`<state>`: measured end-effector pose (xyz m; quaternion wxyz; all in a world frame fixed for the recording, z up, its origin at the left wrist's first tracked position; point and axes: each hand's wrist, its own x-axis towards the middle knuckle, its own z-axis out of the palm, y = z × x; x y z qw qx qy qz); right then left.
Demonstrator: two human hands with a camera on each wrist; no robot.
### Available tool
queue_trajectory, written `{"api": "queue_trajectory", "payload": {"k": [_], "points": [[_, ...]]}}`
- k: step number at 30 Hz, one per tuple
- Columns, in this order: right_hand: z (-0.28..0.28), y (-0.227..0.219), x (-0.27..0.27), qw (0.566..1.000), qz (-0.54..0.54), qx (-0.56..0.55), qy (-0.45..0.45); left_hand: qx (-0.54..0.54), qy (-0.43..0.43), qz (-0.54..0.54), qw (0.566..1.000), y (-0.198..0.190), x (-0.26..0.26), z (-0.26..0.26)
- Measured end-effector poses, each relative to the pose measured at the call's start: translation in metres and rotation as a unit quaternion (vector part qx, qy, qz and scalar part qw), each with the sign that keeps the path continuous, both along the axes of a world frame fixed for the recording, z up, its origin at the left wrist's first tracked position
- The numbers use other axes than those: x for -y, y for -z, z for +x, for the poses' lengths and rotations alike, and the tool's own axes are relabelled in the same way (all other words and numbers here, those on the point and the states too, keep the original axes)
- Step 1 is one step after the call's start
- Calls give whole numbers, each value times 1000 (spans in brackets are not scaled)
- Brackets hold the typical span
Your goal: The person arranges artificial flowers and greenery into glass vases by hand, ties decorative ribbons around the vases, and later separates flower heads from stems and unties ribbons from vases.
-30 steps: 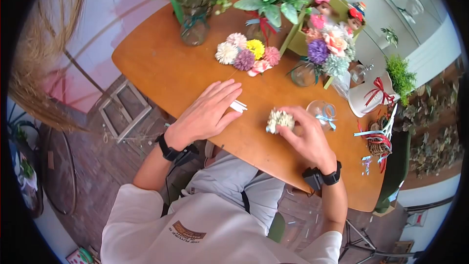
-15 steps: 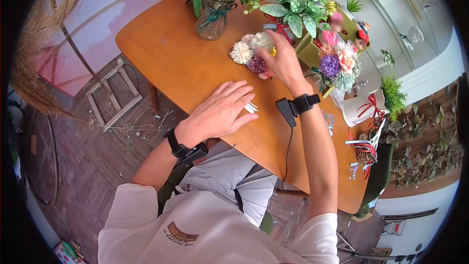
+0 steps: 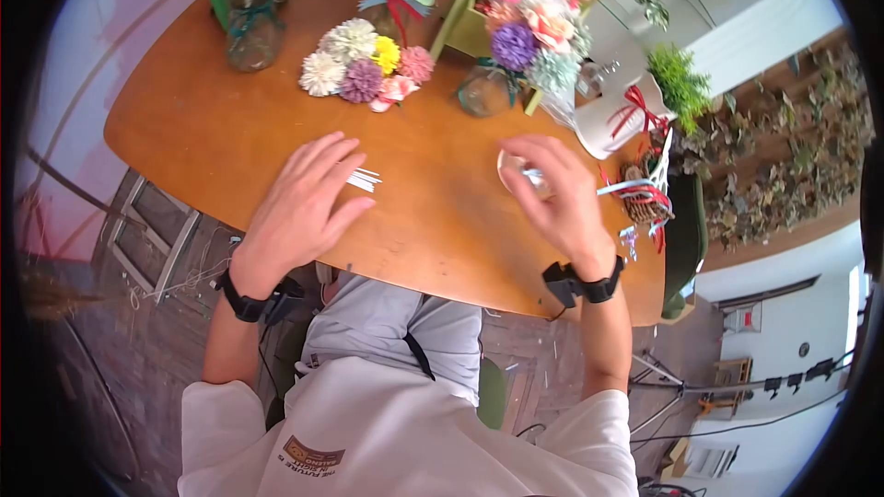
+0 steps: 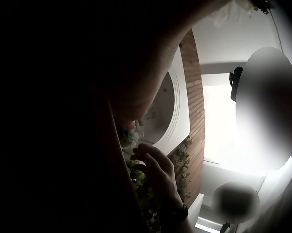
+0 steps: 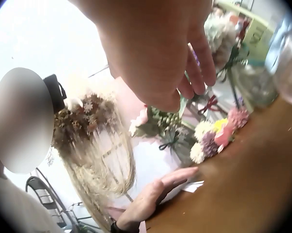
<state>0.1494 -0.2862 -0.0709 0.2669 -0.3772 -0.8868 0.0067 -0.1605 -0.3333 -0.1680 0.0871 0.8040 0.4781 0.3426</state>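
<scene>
My left hand rests on the wooden table with its fingers straight, beside several thin white strips. Nothing is between the fingers of my right hand, which hovers with loosely bent fingers. In the head view it overlaps a small glass jar tied with light blue ribbon. The right wrist view shows the glass jar to the side of those fingers. Farther back lies a cluster of flower heads: a cream one, a white one, a yellow one, a purple one and pink ones.
Glass vases with flowers and greenery stand along the back. A round vase holds a mixed bouquet. To the right are a white pot with red ribbon and a wicker basket. The table's front edge runs before the lap.
My right hand carried the cream flower head from near the table's front to the cluster and let go of it there, then came back right, over the jar. My left hand stays by the strips.
</scene>
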Motion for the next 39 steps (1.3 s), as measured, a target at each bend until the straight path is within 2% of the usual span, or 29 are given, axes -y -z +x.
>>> {"api": "queue_trajectory", "payload": {"k": [4,6,9,10,11,13,14,16,17,19,22,26,27,29,31,33,35,37,39], "points": [[75,-6,-4,989,-61,-96,92,-9,27,-26,999,-3,-2,1],[105,5,-13,949,-198,-175,173,-21,37,-31,999,-14,-4,10],[127,24,-30,951,-226,-164,133,-27,68,-36,997,-38,-5,29],[129,26,-33,938,-276,-160,133,-21,92,-32,995,-47,-8,40],[128,30,-35,937,-275,-170,129,-32,91,-30,995,-54,-14,52],[126,36,-39,945,-276,-147,93,5,162,-52,985,-63,-30,80],[127,39,-42,942,-283,-160,88,-4,161,-52,986,-64,-40,95],[132,45,-45,936,-292,-184,72,57,198,-82,975,-58,-63,128],[136,49,-45,931,-300,-198,60,49,202,-87,974,-53,-75,144],[140,54,-44,924,-307,-221,58,58,222,-34,973,-42,-96,172],[145,67,-45,938,-268,-219,40,73,248,-98,961,-34,-114,200],[143,71,-42,948,-233,-213,39,87,240,-106,961,-23,-120,210],[144,75,-43,941,-244,-233,26,70,248,-121,959,-21,-122,210],[149,77,-45,938,-249,-242,15,67,250,-74,963,-16,-124,207],[151,74,-44,919,-258,-294,45,63,253,-125,957,-13,-123,206],[160,73,-61,940,-153,-301,49,111,272,-109,950,-7,-125,205],[167,54,-52,897,-179,-401,51,117,278,-129,945,-6,-124,206],[172,56,-56,846,-174,-497,80,129,296,-133,937,-4,-126,204],[180,51,-56,820,-165,-544,70,123,303,-125,937,-2,-129,204]]}}
